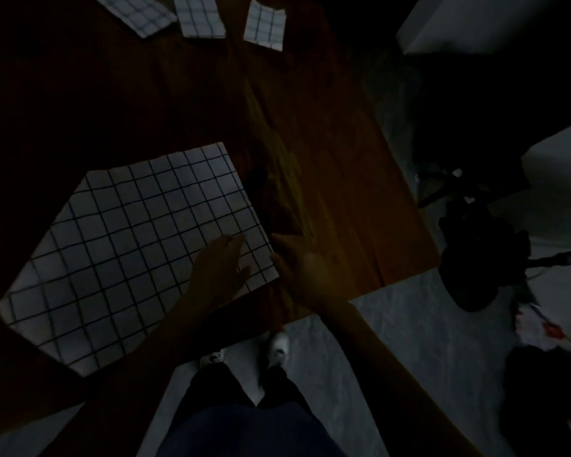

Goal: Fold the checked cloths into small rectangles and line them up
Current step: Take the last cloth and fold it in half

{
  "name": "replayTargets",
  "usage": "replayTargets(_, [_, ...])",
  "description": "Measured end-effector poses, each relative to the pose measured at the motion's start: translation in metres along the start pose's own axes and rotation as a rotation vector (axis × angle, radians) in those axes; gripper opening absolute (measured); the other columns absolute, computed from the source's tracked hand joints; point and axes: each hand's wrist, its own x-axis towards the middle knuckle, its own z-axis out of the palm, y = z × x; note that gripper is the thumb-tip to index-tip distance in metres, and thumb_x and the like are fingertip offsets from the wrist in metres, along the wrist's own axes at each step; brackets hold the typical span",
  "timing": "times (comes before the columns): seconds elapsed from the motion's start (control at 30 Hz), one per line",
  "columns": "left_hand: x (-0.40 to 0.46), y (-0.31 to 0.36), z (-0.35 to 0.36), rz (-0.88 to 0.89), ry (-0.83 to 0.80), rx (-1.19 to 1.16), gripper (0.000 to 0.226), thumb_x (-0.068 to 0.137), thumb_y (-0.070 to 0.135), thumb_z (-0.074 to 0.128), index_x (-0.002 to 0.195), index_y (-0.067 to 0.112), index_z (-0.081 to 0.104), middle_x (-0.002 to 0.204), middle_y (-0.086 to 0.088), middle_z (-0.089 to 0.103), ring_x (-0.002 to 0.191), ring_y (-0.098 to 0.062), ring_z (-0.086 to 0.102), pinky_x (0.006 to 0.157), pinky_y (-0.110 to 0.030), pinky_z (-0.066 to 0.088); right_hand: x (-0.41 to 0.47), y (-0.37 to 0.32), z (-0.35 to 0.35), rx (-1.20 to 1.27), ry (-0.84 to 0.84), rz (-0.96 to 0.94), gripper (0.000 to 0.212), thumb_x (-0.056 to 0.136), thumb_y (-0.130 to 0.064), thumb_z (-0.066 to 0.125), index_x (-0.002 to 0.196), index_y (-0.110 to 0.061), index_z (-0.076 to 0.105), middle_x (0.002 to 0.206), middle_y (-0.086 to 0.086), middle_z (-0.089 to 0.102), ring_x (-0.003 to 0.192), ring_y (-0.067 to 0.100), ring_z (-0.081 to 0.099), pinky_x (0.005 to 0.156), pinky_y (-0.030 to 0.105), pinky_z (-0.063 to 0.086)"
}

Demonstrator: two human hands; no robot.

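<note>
Dim wooden table (327, 159): my left hand (221, 268) lies flat, fingers straight, on the checked cloth (129, 252); my right hand (307, 268) (relaxed, holding nothing) hovers at three o'clock of it.

The large checked cloth (136, 245) is matt woven fabric (as are the three folded cloths (197, 14) at the far edge), lying on a smooth-grained wooden table (327, 153).

wooden table (327, 133), open checked cloth (129, 245), three folded cloths (198, 14)

Dim home room: wooden surface (327, 179), grey marble-look floor (393, 341), white furniture (475, 24), checked cloths (136, 242), clutter on floor (534, 328).
</note>
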Motion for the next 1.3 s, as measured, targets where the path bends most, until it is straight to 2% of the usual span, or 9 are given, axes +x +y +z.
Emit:
replayTargets(0.27, [0.036, 0.008, 0.032, -0.095, -0.010, 0.160, 0.033, 0.078, 0.013, 0.069, 0.108, 0.001, 0.061, 0.109, -0.022, 0.058, 0.099, -0.042, 0.052, 0.077, -0.043, 0.046, 0.035, 0.061, 0.012, 0.127, -0.139, -0.030, 0.042, 0.091, -0.024, 0.056, 0.129, -0.005, 0.054, 0.127, 0.015, 0.057, 0.115, 0.025, 0.055, 0.097, 0.030, 0.042])
replayTargets(0.67, [0.045, 0.037, 0.041, -0.210, 0.305, 0.111, 0.009, 0.076, 0.002, 0.069, 0.082, 0.000, 0.063, 0.076, -0.017, 0.059, 0.066, -0.033, 0.057, 0.057, -0.036, 0.043, 0.072, 0.077, -0.001, 0.414, -0.463, 0.103, 0.042, 0.095, -0.026, 0.056, 0.133, -0.011, 0.049, 0.122, -0.005, 0.052, 0.108, 0.002, 0.045, 0.084, 0.004, 0.029])
replayTargets(0.8, [0.044, 0.043, 0.036, -0.202, 0.350, 0.056, 0.008, 0.079, 0.007, 0.065, 0.085, 0.002, 0.062, 0.078, -0.016, 0.061, 0.067, -0.032, 0.058, 0.055, -0.037, 0.046, 0.072, 0.069, 0.019, 0.473, -0.400, 0.206, 0.022, 0.092, -0.028, 0.061, 0.107, -0.013, 0.064, 0.107, -0.005, 0.062, 0.097, 0.010, 0.058, 0.084, 0.024, 0.048])
replayTargets(0.87, [0.043, 0.042, 0.030, -0.193, 0.336, 0.048, 0.012, 0.081, 0.011, 0.058, 0.089, 0.003, 0.062, 0.082, -0.016, 0.061, 0.071, -0.033, 0.058, 0.056, -0.039, 0.049, 0.072, 0.065, 0.019, 0.474, -0.333, 0.227, 0.022, 0.093, -0.027, 0.059, 0.075, -0.017, 0.062, 0.074, -0.001, 0.062, 0.070, 0.011, 0.057, 0.062, 0.025, 0.046])
replayTargets(0.93, [0.043, 0.042, 0.018, -0.173, 0.308, 0.019, 0.025, 0.079, 0.002, 0.061, 0.104, 0.003, 0.062, 0.098, -0.019, 0.062, 0.086, -0.038, 0.059, 0.068, -0.044, 0.052, 0.076, 0.063, 0.013, 0.435, -0.279, 0.195, 0.023, 0.095, -0.024, 0.056, 0.074, -0.017, 0.060, 0.067, -0.005, 0.056, 0.062, 0.006, 0.051, 0.056, 0.022, 0.041])
replayTargets(1.0, [0.048, 0.041, 0.001, -0.128, 0.251, -0.007, 0.054, 0.076, -0.009, 0.059, 0.127, 0.005, 0.053, 0.122, -0.022, 0.055, 0.110, -0.041, 0.051, 0.087, -0.049, 0.047, 0.083, 0.058, -0.002, 0.356, -0.282, 0.108, 0.011, 0.096, -0.016, 0.054, 0.096, -0.017, 0.065, 0.084, -0.006, 0.063, 0.075, 0.001, 0.054, 0.066, 0.016, 0.043])
replayTargets(1.07, [0.059, 0.043, -0.024, -0.032, 0.210, 0.020, 0.072, 0.077, -0.009, 0.058, 0.142, 0.012, 0.035, 0.140, -0.022, 0.041, 0.127, -0.039, 0.038, 0.101, -0.052, 0.037, 0.092, 0.050, -0.024, 0.271, -0.331, 0.008, 0.028, 0.093, -0.002, 0.054, 0.116, -0.013, 0.064, 0.109, 0.001, 0.065, 0.097, 0.005, 0.054, 0.080, 0.017, 0.042])
replayTargets(1.17, [0.088, 0.056, -0.069, 0.115, 0.150, 0.200, 0.085, 0.080, -0.003, 0.060, 0.148, 0.022, 0.017, 0.155, -0.017, 0.014, 0.140, -0.035, 0.017, 0.110, -0.049, 0.021, 0.102, 0.035, -0.063, 0.112, -0.366, -0.165, 0.035, 0.088, 0.007, 0.052, 0.117, -0.010, 0.066, 0.116, 0.011, 0.064, 0.104, 0.022, 0.058, 0.084, 0.028, 0.047])
replayTargets(1.3, [0.125, 0.081, -0.119, 0.209, -0.062, 0.511, 0.058, 0.082, 0.006, 0.055, 0.135, 0.026, 0.045, 0.158, -0.005, 0.003, 0.144, -0.027, -0.005, 0.114, -0.050, 0.013, 0.114, 0.016, -0.125, -0.046, -0.354, -0.216, 0.037, 0.091, 0.006, 0.051, 0.126, 0.000, 0.056, 0.127, 0.017, 0.057, 0.115, 0.028, 0.053, 0.079, 0.002, 0.032])
